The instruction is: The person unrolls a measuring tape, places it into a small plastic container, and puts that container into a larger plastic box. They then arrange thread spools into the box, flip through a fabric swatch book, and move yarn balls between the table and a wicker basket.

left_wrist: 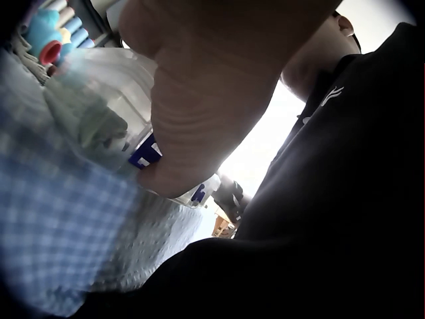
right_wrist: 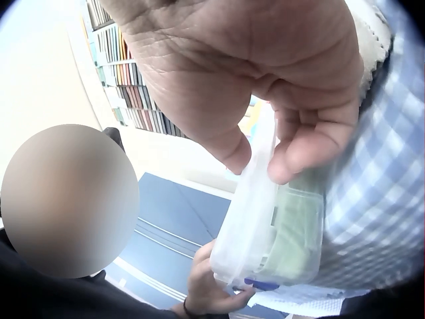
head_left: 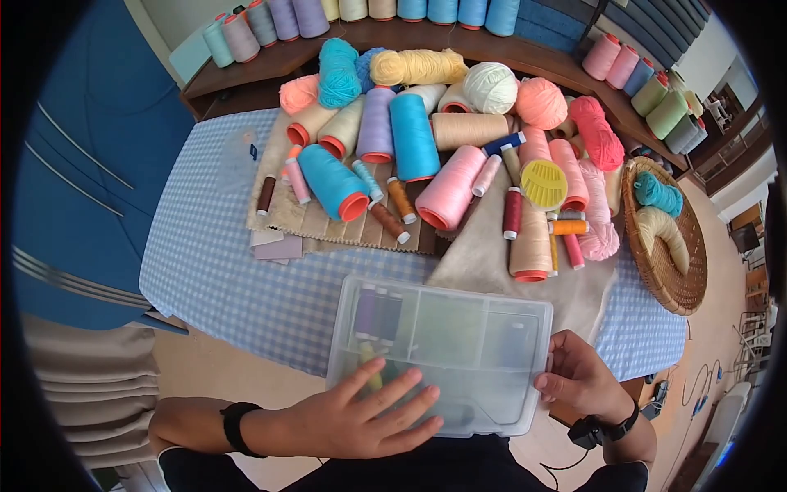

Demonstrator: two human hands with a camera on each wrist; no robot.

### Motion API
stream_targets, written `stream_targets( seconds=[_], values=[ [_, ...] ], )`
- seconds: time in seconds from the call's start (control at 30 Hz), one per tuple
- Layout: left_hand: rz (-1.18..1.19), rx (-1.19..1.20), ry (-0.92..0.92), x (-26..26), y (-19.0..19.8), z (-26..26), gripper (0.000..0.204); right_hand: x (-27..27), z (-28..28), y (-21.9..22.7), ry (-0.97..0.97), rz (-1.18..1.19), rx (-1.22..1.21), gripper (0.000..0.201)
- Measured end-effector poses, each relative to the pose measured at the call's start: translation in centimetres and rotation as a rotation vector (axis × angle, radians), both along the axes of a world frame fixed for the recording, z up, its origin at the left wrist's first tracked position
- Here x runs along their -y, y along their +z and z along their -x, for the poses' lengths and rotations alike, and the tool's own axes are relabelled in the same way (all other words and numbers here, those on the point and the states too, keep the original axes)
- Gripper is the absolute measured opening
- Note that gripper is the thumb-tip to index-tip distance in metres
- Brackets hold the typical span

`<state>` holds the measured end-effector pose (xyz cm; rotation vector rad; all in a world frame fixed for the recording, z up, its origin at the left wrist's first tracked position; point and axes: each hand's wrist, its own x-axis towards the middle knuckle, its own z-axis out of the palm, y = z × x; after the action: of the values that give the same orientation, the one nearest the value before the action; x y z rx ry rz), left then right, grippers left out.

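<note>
A clear plastic compartment box (head_left: 484, 389) with its lid down lies at the near edge of the checked cloth. Through the lid show purple and grey spools (head_left: 379, 316) in one compartment and something yellow-green beside my fingers. My left hand (head_left: 373, 414) rests on the lid with fingers spread and straight; its thumb is near a blue latch (left_wrist: 146, 153) on the box's near side. With thumb and curled fingers, my right hand (head_left: 584, 373) pinches the right edge of the box. In the right wrist view, green material (right_wrist: 292, 232) shows through the box wall.
Behind the box, yarn balls, thread cones (head_left: 332, 180) and small spools are heaped on fabric swatches. A wicker basket (head_left: 689, 287) with two yarn skeins stands at the right. A yellow slotted disc (head_left: 543, 184) lies on the heap. More cones line a curved shelf (head_left: 525, 53).
</note>
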<state>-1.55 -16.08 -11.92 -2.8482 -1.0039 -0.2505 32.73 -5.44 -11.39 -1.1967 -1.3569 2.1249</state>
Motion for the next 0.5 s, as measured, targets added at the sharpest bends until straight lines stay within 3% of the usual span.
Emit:
stream_targets(
  seconds=[0.17, 0.33, 0.5],
  values=[
    [0.036, 0.021, -0.122, -0.3, 0.5, 0.1, 0.045, -0.7, -0.4, 0.5, 0.007, 0.048, 0.002, 0.028],
    [0.025, -0.099, -0.131, -0.5, 1.4, -0.4, 0.041, -1.2, -0.2, 0.1, -0.085, 0.070, 0.023, 0.017],
    [0.002, -0.142, -0.185, -0.7, 1.0, -1.0, 0.037, -1.7, -0.3, -0.1, -0.059, 0.053, 0.111, 0.015]
  ],
)
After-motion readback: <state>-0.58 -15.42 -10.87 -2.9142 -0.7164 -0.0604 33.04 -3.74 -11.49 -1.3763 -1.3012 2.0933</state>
